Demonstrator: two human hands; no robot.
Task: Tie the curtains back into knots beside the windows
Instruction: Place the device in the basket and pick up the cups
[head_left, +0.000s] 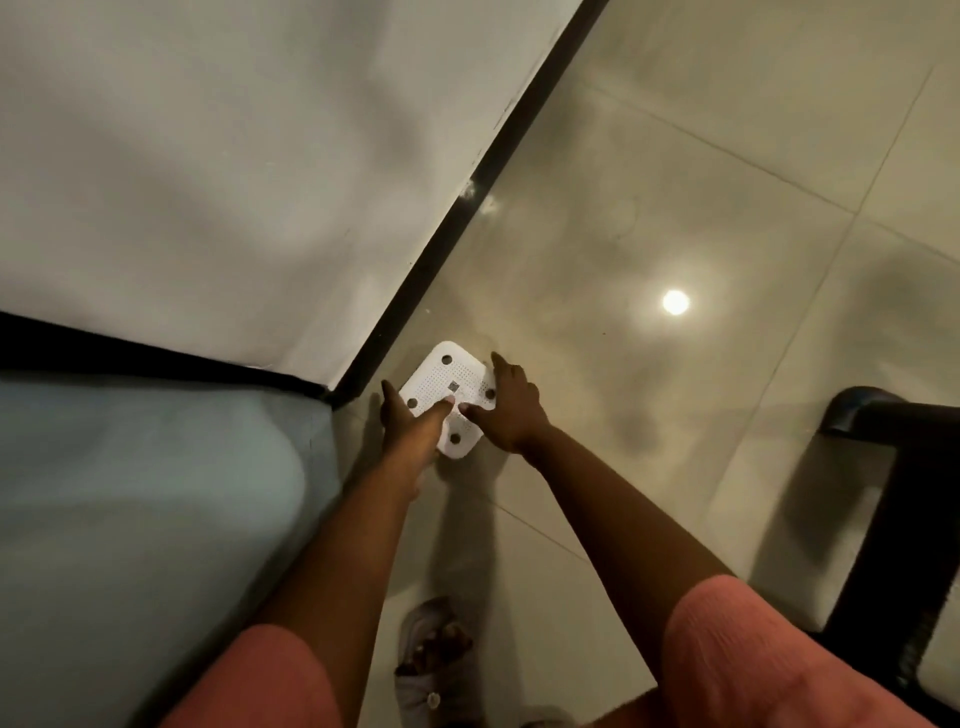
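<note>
I look down at a corner of the room. A white square device (449, 379) with small holes and dark round feet lies upside down on the tiled floor by the corner. My left hand (413, 423) rests on its near left edge with fingers spread. My right hand (511, 410) lies over its right side, fingers apart on the casing. A pale blue-grey cloth, perhaps a curtain (145, 519), hangs at the lower left. No window shows.
A white wall (234, 156) with a black skirting strip (467, 223) runs diagonally. Glossy tiles (701, 208) reflect a ceiling lamp. A black frame of furniture (904, 493) stands at the right. My sandalled foot (434, 654) is below.
</note>
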